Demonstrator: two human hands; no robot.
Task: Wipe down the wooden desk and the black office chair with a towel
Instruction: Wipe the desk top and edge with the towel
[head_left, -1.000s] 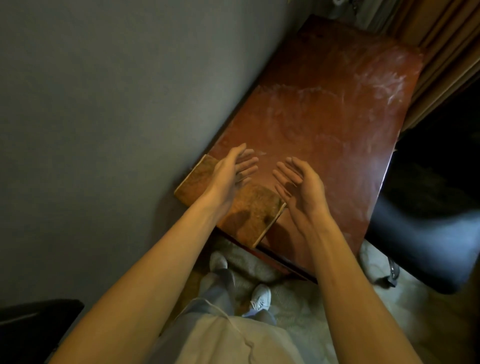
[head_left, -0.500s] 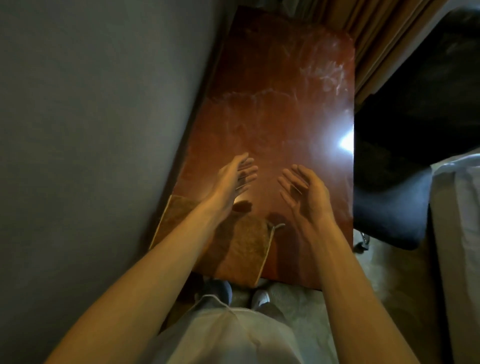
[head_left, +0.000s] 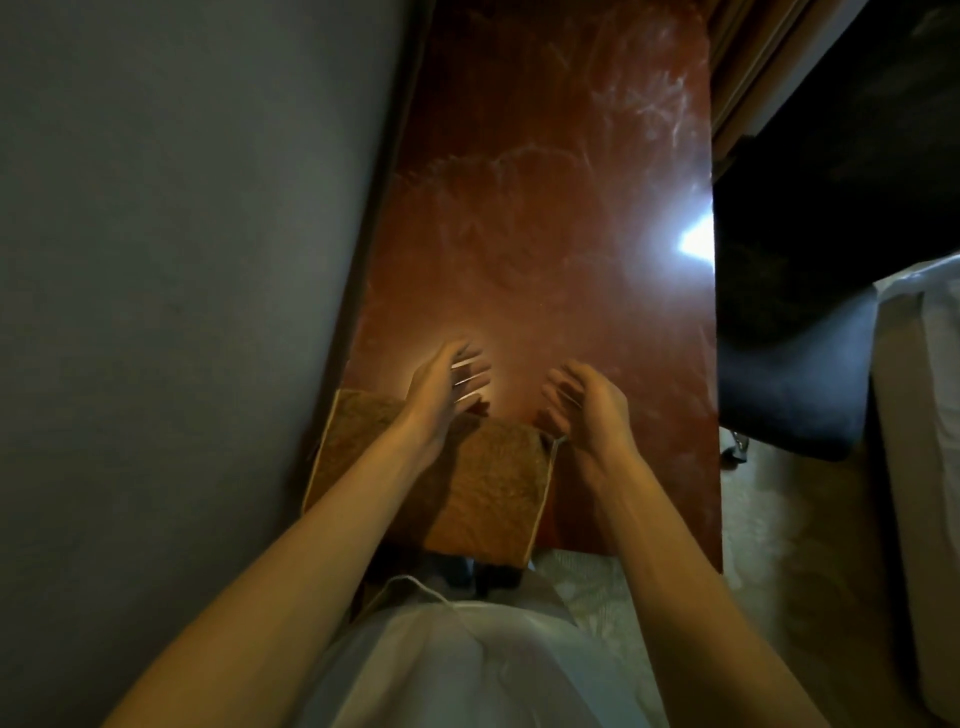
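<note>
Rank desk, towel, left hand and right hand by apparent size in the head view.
1. desk
2. towel, partly hidden under the left forearm
3. left hand and right hand: look alike, not ranked

The reddish-brown wooden desk (head_left: 545, 260) now runs straight up the frame's centre, no longer slanting to upper right. The left hand (head_left: 447, 384) has advanced beyond the folded brown terry towel (head_left: 493, 483), over bare wood. The right hand (head_left: 587, 405) is more curled. A white glare patch (head_left: 696, 241) and pale bedding (head_left: 919, 415) have appeared at right.

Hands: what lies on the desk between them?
Head view: bare wooden desk shows between the left hand and right hand; nearer the wrists, a corner of the brown towel lies in the gap.
</note>
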